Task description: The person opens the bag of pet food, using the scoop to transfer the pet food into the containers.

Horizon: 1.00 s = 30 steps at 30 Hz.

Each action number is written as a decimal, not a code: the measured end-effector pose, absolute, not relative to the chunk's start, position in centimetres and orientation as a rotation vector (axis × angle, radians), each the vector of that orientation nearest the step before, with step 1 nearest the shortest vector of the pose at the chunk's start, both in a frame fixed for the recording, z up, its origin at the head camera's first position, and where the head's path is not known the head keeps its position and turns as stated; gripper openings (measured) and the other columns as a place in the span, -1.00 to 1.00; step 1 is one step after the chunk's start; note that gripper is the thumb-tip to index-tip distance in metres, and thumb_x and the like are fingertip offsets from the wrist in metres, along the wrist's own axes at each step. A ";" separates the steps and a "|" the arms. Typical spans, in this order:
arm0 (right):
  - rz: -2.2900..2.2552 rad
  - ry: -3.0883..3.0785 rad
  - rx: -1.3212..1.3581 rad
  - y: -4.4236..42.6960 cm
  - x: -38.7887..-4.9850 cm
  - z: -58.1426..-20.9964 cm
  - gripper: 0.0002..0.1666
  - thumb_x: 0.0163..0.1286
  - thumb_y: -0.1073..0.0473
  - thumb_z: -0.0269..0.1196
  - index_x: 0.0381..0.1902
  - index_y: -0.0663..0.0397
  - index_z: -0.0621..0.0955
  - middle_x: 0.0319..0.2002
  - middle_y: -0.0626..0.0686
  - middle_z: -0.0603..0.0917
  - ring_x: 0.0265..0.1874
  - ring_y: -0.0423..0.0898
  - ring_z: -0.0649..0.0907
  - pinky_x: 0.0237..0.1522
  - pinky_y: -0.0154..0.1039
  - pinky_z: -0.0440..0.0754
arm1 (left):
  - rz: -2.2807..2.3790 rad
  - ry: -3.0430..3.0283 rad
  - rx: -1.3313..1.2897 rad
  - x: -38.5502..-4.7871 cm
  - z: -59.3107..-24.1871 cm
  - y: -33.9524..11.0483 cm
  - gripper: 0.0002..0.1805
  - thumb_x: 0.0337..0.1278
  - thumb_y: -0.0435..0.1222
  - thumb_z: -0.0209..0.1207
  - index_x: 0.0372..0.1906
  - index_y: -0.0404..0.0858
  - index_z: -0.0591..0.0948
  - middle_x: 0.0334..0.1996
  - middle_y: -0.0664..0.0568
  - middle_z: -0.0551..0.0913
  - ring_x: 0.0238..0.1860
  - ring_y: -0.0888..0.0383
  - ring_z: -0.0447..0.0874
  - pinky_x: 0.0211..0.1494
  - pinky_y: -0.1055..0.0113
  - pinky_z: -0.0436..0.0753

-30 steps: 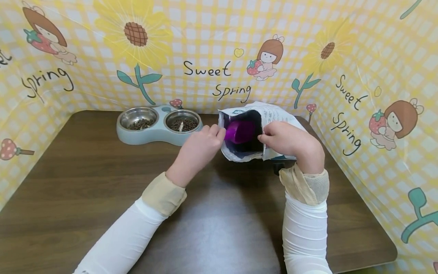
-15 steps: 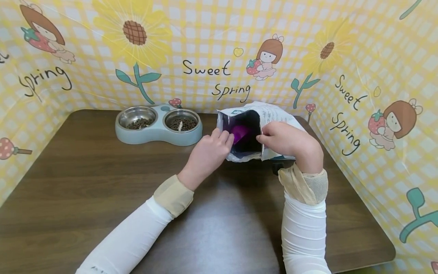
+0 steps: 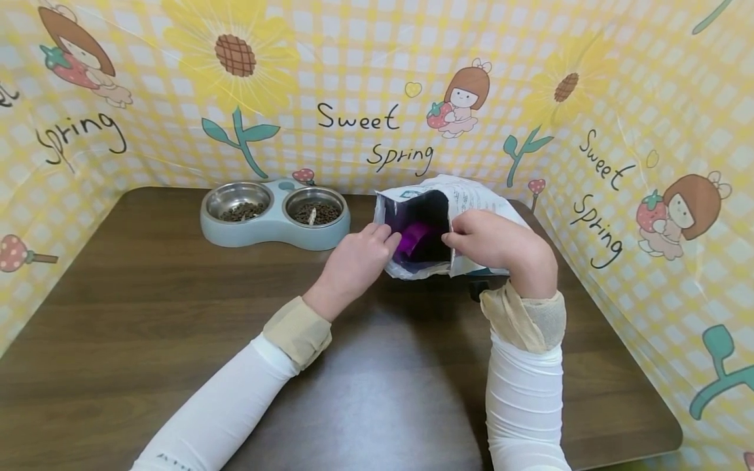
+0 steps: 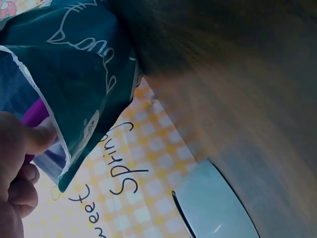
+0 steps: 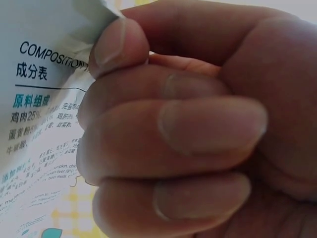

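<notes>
A white and teal pet food bag (image 3: 480, 193) lies on its side near the back of the table, its mouth facing left and toward me. My right hand (image 3: 501, 245) pinches the rim of that mouth between thumb and finger, clearly seen in the right wrist view. With its fingers at the opening, my left hand (image 3: 359, 258) grips the handle of a purple scoop (image 3: 415, 239), whose head is inside the bag. In the left wrist view the purple handle (image 4: 35, 113) runs between thumb and fingers. What the scoop holds is hidden in the dark interior.
Left of the bag stands a light blue double feeder (image 3: 265, 235) with two steel bowls, both containing brown kibble. A small black object (image 3: 478, 290) shows under the bag's near side. Patterned yellow cloth (image 3: 365, 78) walls the table (image 3: 147, 327) at the back and sides.
My left hand has moved slightly right, pushing the scoop into the bag, then drawn back a little as the scoop turned and dipped. My right hand has stayed on the bag's rim.
</notes>
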State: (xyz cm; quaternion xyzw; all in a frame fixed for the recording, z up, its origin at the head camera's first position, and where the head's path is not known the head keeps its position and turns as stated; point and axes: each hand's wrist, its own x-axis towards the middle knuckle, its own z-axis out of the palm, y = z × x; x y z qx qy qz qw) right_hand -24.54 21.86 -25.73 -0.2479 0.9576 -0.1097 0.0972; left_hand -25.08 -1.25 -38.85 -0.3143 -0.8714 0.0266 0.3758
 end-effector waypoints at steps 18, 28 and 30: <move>-0.334 2.835 -0.731 22.1 -24.6 -25.8 -0.55 0.67 0.11 0.13 -0.53 0.03 0.52 -0.52 -0.06 0.40 -0.43 -0.06 0.49 -0.22 -0.15 0.46 | -0.299 -2.631 -0.778 -24.8 -37.5 -1.4 -0.83 0.37 -0.29 0.41 -0.08 -0.30 0.72 -0.19 -0.17 0.77 -0.27 -0.17 0.86 -0.17 -0.06 0.81; -0.340 2.829 -0.748 22.1 -24.6 -25.5 -0.52 0.66 0.12 0.12 -0.57 0.01 0.46 -0.55 -0.07 0.39 -0.45 -0.07 0.47 -0.21 -0.16 0.45 | -0.587 -2.827 -0.674 -25.4 -36.4 -3.3 -0.76 0.53 -0.17 0.31 -0.02 -0.29 0.68 -0.18 -0.15 0.78 -0.14 -0.13 0.80 0.02 -0.09 0.76; -0.344 2.826 -0.744 22.1 -24.6 -25.5 -0.52 0.67 0.12 0.12 -0.57 0.00 0.45 -0.55 -0.07 0.38 -0.46 -0.07 0.47 -0.22 -0.16 0.45 | -0.616 -2.839 -0.683 -25.4 -36.2 -3.8 -0.74 0.54 -0.17 0.29 0.00 -0.30 0.61 -0.19 -0.14 0.77 -0.17 -0.11 0.77 0.00 -0.07 0.75</move>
